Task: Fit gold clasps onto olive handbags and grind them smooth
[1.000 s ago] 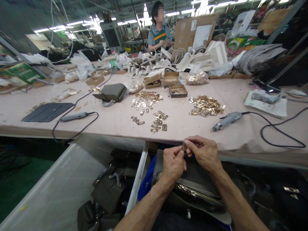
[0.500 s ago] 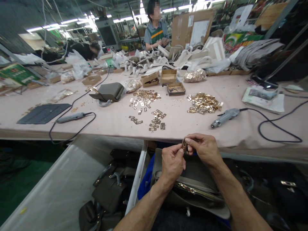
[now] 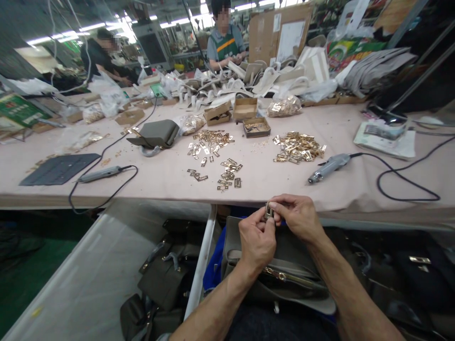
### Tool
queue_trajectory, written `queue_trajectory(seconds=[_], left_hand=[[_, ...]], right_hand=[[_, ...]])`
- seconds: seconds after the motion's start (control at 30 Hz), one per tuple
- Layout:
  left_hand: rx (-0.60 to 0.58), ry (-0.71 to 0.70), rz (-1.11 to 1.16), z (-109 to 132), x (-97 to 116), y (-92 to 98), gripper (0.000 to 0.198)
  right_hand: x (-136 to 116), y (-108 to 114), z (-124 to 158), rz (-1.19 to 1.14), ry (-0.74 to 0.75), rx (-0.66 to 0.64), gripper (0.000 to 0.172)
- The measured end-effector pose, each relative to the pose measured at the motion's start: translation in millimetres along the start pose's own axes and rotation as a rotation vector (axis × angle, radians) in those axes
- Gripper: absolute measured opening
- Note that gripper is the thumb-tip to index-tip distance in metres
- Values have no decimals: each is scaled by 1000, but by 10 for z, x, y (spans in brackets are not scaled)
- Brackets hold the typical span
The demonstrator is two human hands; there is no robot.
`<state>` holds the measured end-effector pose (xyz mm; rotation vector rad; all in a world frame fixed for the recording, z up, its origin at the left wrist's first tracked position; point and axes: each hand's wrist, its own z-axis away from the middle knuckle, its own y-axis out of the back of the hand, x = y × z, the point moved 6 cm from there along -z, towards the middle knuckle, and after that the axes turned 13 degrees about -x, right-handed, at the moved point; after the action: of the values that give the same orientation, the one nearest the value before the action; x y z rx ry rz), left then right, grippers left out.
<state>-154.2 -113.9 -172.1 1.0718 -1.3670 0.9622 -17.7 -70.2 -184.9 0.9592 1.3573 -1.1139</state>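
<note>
Between the fingertips of both hands is a small rectangular metal plate (image 3: 268,211) with a slot in it. My left hand (image 3: 257,237) pinches it from the lower left, thumb up against it. From the right, the thumb and fingers of my right hand (image 3: 296,215) grip the same plate. Under my hands an olive-grey handbag (image 3: 234,239) rests on my lap, with a gold zipper (image 3: 282,275) along its opening. On the table ahead lie loose dark-gold plates (image 3: 229,175) of a similar shape and a heap of shiny gold plates (image 3: 300,147).
Two corded electric screwdrivers, one at right (image 3: 330,168) and one at left (image 3: 101,174), lie on the table (image 3: 170,189). Small cardboard boxes (image 3: 245,109) stand behind the plates. A white bin (image 3: 106,255) with olive bags is below left. Across the table, a person (image 3: 225,45) handles something.
Both hands still hold the metal plate, which has turned so that its slotted face shows more. The whole view has shifted slightly. At far left a person now sits more upright.
</note>
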Motion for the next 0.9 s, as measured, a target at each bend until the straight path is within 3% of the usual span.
queue_trajectory(seconds=[0.13,0.3,0.4,0.5,0.63,0.8,0.9], left_hand=[[86,-55,-324,48,105,-42,19],[200,-173,-680,78,148,-137,25],[211,-191,-818,69,127,-207,27],[197,-197,-895,60,108,-259,27],[195,-228,-951,74,119,-303,29],[237,-217,-1016,99,171,-338,36],[264,-218,-996,111,234,-356,40]], right_hand=[[-69,-8,42,72,18,33,28],[-293,-60,137,479,165,69,17],[-333,-68,184,562,228,84,15],[-288,-9,179,518,195,68,17],[-242,14,137,391,114,-63,21],[-465,-28,170,475,210,-46,18],[-604,-58,148,501,242,-161,19]])
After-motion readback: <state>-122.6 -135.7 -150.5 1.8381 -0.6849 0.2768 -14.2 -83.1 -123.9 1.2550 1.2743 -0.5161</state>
